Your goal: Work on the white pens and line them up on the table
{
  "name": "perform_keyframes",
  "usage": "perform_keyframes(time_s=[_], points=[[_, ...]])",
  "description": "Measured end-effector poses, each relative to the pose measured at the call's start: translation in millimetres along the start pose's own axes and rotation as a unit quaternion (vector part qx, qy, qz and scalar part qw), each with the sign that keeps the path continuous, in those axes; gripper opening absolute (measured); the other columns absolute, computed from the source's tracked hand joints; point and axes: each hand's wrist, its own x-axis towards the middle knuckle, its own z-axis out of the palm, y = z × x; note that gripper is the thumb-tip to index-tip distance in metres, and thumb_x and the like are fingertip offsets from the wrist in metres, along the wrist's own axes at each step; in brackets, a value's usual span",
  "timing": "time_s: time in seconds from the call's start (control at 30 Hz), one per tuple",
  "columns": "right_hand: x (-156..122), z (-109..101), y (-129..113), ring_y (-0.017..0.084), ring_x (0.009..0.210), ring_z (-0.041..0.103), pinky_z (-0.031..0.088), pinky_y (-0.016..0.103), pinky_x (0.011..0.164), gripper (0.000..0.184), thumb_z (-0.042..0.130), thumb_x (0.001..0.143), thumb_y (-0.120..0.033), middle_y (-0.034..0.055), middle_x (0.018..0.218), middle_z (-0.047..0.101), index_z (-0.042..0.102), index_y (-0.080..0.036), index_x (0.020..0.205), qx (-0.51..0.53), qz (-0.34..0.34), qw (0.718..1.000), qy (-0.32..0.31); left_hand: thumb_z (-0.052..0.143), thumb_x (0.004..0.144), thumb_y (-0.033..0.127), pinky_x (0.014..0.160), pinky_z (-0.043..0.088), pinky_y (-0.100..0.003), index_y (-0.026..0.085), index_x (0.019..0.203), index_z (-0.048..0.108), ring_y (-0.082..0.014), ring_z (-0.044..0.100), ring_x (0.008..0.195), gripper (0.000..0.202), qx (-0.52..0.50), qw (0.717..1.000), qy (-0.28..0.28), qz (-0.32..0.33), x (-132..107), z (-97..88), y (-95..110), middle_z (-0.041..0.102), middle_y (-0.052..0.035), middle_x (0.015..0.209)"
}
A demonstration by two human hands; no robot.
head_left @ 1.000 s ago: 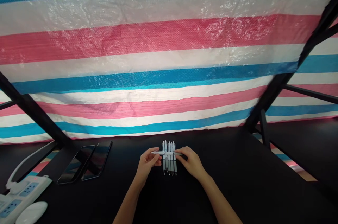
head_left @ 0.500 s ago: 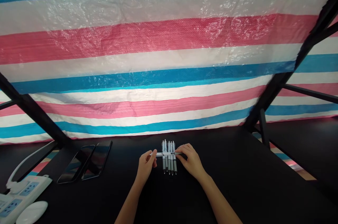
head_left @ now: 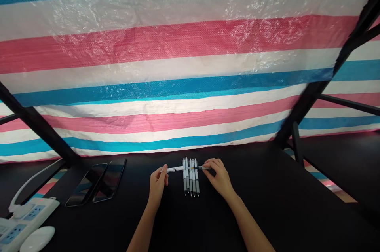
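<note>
White pen (head_left: 175, 169), far end hidden, right hand (head_left: 218, 179)

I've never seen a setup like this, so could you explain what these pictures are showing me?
These pictures come from one camera worn on a person's head, looking forward and down. There is no machine here: the two bare hands are the person's own. The left hand and right hand hold a white pen by its ends, crosswise over a row of pens lying side by side on a black table. Off to the left lie two phones, a power strip and a white computer mouse. A striped tarpaulin hangs behind.
</note>
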Motion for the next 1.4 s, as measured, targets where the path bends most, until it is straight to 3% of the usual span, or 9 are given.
perform_keyframes(time_s=[0.3,0.87,1.4], points=[[0.1,-2.0,4.4,0.024,0.087,0.055,0.046,0.04,0.076,0.012,0.051,0.086,-0.028,0.0072,0.088,0.062,0.062,-0.023,0.082,-0.003,0.002,1.0,-0.003,0.047,0.079,0.056,0.046,0.034,-0.023,0.02,0.044,0.04,-0.0089,0.036,0.038,0.051,-0.007,1.0,0.005,-0.008,0.5,-0.2,0.3,0.037,0.0049,0.036],[0.9,-3.9,1.8,0.025,0.087,0.056,0.048,0.039,0.074,0.014,0.051,0.086,-0.028,0.0072,0.087,0.063,0.063,-0.024,0.081,-0.009,0.002,1.0,0.006,0.046,0.08,0.056,0.049,0.036,-0.023,0.02,0.048,0.043,-0.0091,0.036,0.038,0.049,0.004,0.999,-0.035,0.0,-0.2,1.3,-2.6,0.036,0.0055,0.037],[0.0,-1.2,0.7,0.024,0.087,0.055,0.047,0.038,0.075,0.011,0.052,0.084,-0.023,0.0063,0.087,0.063,0.063,-0.023,0.081,-0.008,-0.007,1.0,-0.004,0.048,0.076,0.059,0.043,0.03,-0.022,0.019,0.048,0.043,-0.0077,0.034,0.035,0.05,-0.003,0.998,-0.059,-0.007,-1.8,7.1,-0.4,0.036,0.0063,0.035]])
